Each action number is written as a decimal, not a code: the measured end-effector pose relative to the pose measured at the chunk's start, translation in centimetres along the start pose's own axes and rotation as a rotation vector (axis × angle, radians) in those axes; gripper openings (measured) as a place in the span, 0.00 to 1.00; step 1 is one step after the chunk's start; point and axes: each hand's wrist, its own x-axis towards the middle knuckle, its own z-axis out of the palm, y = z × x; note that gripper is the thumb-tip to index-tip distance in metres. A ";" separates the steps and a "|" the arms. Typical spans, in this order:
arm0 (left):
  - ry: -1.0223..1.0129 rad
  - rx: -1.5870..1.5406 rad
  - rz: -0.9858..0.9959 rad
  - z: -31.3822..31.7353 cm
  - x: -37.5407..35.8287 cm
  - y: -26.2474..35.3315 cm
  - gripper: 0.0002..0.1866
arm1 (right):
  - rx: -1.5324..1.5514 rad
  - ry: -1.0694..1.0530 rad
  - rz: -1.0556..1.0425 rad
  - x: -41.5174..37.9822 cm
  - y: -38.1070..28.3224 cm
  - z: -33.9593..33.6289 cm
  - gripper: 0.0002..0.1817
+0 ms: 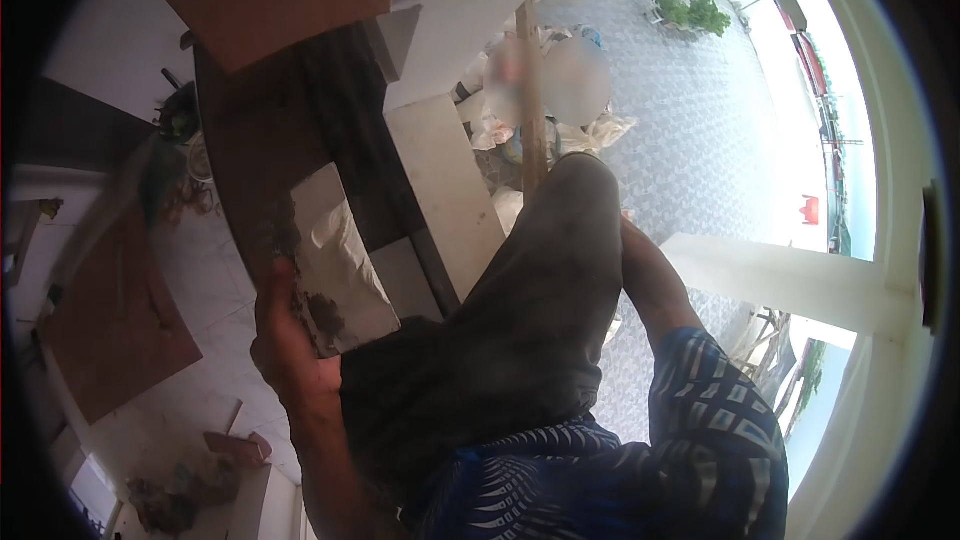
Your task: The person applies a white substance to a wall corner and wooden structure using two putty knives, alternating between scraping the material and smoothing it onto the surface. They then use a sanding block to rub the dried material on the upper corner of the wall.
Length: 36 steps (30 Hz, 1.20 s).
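My left hand [285, 335] is at the left of my lap, its fingers along the edge of a pale, flat piece [345, 260] with dark crumbly patches on its left side. The fingers are wrapped against that edge. The piece lies between my hand and my dark trouser leg [540, 270], over a dark brown surface [250, 130]. My right forearm [650, 280] reaches forward beyond the raised knee, and the leg hides the right hand.
A wooden post [531, 90] stands ahead, with whitish bags [605, 130] around it. Grey patterned paving [690, 120] and a green plant [692, 10] lie beyond. Brown panels [120, 310] are at the left. A white beam [770, 275] crosses at the right.
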 end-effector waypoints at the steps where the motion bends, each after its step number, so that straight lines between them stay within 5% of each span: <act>1: 0.036 0.012 -0.022 0.2 0.0 -0.1 0.25 | 0.004 -0.006 -0.009 0.1 0.1 -0.3 0.16; 9: -0.135 -0.025 0.019 -0.4 1.0 0.1 0.24 | 0.296 -0.037 -0.003 0.8 1.8 -3.7 0.16; 13: -0.151 -0.050 0.012 0.3 1.1 -0.3 0.24 | 0.598 -0.031 0.219 1.7 6.2 -5.8 0.16; 17: -0.193 -0.076 -0.026 0.7 2.0 -0.7 0.25 | 0.801 -0.089 0.022 0.8 4.5 -11.6 0.17; 27: -0.453 -0.156 -0.015 7.3 2.3 -0.3 0.17 | 1.214 0.141 -0.193 -3.5 -7.3 -23.2 0.20; 31: -0.513 -0.166 0.000 8.5 2.6 0.5 0.16 | 0.282 0.219 -0.095 -8.7 -20.8 -23.8 0.14; 32: -0.553 -0.166 0.052 8.7 2.6 0.8 0.17 | 0.334 0.144 -0.121 -10.5 -25.4 -24.7 0.15; 35: -0.547 -0.070 0.174 8.8 2.9 1.3 0.18 | -0.155 0.342 -0.734 -11.8 -30.1 -23.9 0.19; 36: -0.527 -0.075 0.176 8.9 2.8 1.5 0.17 | -0.248 0.344 -0.756 -12.2 -31.3 -24.0 0.18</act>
